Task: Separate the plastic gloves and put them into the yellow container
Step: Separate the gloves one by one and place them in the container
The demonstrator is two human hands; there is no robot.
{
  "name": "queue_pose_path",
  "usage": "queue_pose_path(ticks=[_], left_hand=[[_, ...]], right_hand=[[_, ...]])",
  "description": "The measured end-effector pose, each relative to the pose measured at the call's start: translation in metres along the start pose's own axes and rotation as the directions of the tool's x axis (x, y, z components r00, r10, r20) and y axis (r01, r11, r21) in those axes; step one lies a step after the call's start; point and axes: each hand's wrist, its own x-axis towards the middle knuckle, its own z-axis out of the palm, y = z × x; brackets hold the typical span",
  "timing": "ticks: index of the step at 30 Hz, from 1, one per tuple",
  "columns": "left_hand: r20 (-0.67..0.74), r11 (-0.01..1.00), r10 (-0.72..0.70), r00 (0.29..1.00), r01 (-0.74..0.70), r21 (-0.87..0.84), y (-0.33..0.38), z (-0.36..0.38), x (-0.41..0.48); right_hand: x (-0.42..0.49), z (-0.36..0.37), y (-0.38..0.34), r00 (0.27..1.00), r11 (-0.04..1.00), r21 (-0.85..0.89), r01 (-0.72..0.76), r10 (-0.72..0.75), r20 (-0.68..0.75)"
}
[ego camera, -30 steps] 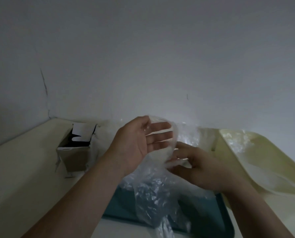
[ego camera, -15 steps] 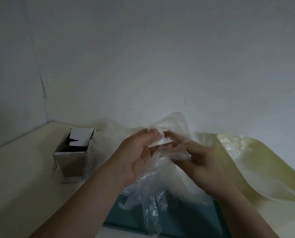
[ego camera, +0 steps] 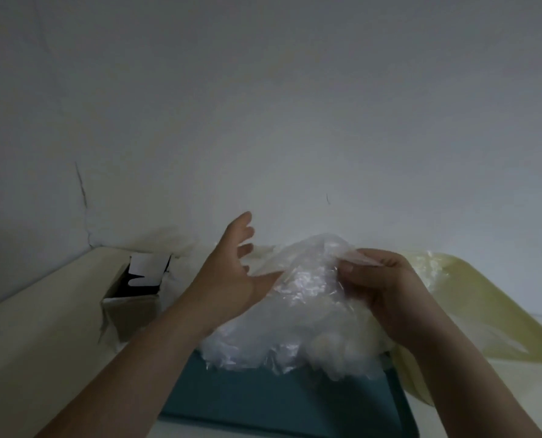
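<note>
Two hands are up over the desk (ego camera: 36, 327) here. The right hand (ego camera: 380, 286) has its fingers curled and pinches the top right corner of the plastic gloves (ego camera: 304, 305), a big crinkly clear clump that hangs down from that pinch. The left hand (ego camera: 228, 279) is apart from it, fingers spread and straight, holding nothing. Its thumb sits right at the left edge of the clump, and I honestly can't tell if it touches. So the clump sits between the two hands, mostly below them, its bottom hanging just above a teal tray (ego camera: 295, 403). The yellow container (ego camera: 484, 298) is just to the right, behind the right hand. A cardboard box (ego camera: 133, 298) stands open off to the left by the wall.
</note>
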Motion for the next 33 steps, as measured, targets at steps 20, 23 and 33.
queue_pose_path(ticks=[20,23,33], left_hand=[[0.299,0.942,-0.133,0.945,0.214,-0.258,0.077,0.036,0.022],[0.316,0.955,-0.079,0.946,0.163,-0.249,0.089,0.038,0.021],[0.451,0.939,0.013,0.893,0.144,-0.313,0.118,0.076,0.034]], right_hand=[[0.023,-0.147,-0.063,0.916,0.627,-0.675,-0.389,0.186,-0.355],[0.030,-0.167,-0.051,0.914,0.449,-0.797,-0.404,0.155,-0.375],[0.051,-0.173,-0.034,0.936,0.292,-0.894,-0.339,0.199,-0.290]])
